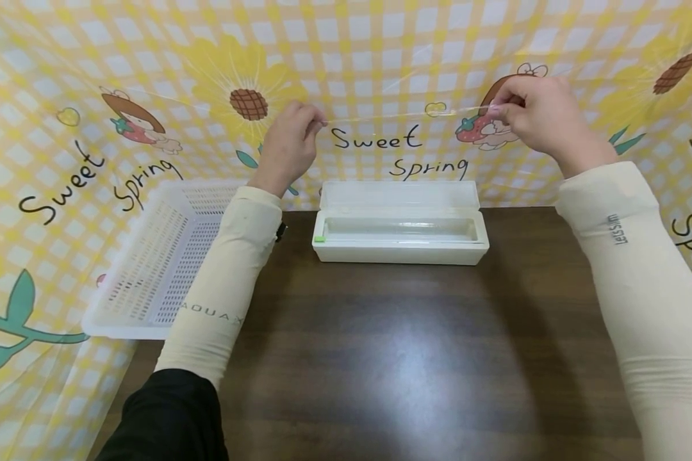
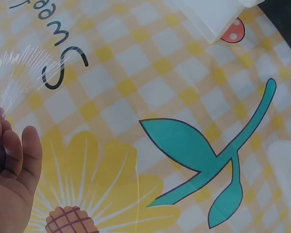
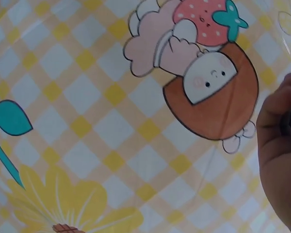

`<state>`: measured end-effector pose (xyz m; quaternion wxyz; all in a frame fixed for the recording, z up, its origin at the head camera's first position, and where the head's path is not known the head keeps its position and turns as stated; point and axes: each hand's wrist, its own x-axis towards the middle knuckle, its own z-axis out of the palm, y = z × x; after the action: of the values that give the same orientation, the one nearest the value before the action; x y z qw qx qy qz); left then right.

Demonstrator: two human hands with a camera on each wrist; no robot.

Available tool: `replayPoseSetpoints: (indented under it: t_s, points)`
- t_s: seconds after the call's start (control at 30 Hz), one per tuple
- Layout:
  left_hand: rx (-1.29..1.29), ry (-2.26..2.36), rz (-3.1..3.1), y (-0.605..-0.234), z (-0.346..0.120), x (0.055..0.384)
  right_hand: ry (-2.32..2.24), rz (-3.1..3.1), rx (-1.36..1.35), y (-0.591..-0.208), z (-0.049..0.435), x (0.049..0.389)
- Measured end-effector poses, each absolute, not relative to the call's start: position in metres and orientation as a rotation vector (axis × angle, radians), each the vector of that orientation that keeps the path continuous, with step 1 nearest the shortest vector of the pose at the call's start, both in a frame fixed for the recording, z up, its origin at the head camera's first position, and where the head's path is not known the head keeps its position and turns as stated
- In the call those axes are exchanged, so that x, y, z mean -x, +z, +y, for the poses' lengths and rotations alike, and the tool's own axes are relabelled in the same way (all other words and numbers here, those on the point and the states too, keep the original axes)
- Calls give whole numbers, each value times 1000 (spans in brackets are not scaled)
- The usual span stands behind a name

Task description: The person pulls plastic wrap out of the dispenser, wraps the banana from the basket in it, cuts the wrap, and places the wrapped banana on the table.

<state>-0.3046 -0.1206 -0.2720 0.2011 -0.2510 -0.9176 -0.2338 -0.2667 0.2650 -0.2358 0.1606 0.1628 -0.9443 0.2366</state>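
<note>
A sheet of clear plastic wrap (image 1: 403,116) is stretched in the air between both hands, its edge showing as a thin shiny line. My left hand (image 1: 288,146) pinches one end between thumb and fingers. At the other end, my right hand (image 1: 544,118) pinches it the same way. In the left wrist view the plastic wrap (image 2: 19,73) fans out in creases from the left fingertips. Below and between the hands, a white plastic wrap dispenser box (image 1: 400,254) stands on the table with its lid (image 1: 400,194) raised. A green slider (image 1: 320,239) sits at its left front corner.
A white perforated basket (image 1: 127,331) stands at the left, partly behind the left forearm. The dark wooden table (image 1: 409,358) reaches back to a yellow checked cloth (image 1: 375,57) with flowers and printed words, hanging behind and at the sides.
</note>
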Motion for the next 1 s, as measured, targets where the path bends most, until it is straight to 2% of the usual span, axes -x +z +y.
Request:
replayPoseSetpoints:
  t_s: [0.2,0.5,1.0]
  points:
    - [676,-646,-2574,-267,-121,306,702,-2813,-418,-223,268,263]
    - [650,-664,-2574,-259,-122,305,671,-2769,-503,-214,269,265]
    - [650,-691,-2522,-250,-123,307,809,-2692,-375,-210,268,268]
